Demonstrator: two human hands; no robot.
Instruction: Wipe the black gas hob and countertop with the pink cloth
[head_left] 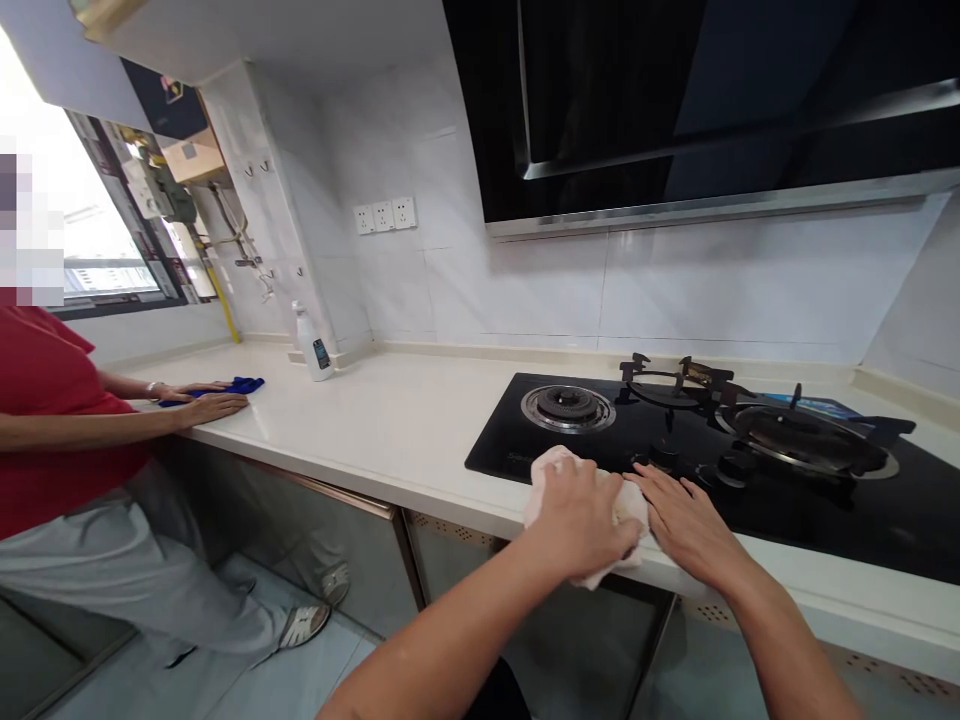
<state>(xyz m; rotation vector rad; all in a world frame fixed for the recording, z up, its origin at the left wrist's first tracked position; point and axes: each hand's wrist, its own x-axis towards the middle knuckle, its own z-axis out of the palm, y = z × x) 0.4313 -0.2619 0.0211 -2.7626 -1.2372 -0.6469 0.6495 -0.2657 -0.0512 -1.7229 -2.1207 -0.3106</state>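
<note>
pale pink cloth sits bunched on the front edge of the black glass gas hob, partly over the cream worktop, with one corner hanging past the worktop edge. no clear long axis, just a crumpled wad running roughly along the hob front. left hand is on top of it, grip curled down and pressing the cloth. right hand lies flat just beside it, grip spread, nothing pinched, fingers pointing toward the control knobs. small writing shows on the hob's front left corner, too faint to read. white bottle stands at the back of the worktop, its dark label unreadable at this size. three white wall sockets sit above it to the right, below them no cables. black range hood hangs over the hob. left burner is bare, and a loose cast-iron pan support sits tilted between the burners. further left, a co-worker in a red top has both hands on a blue cloth on the worktop.
</note>
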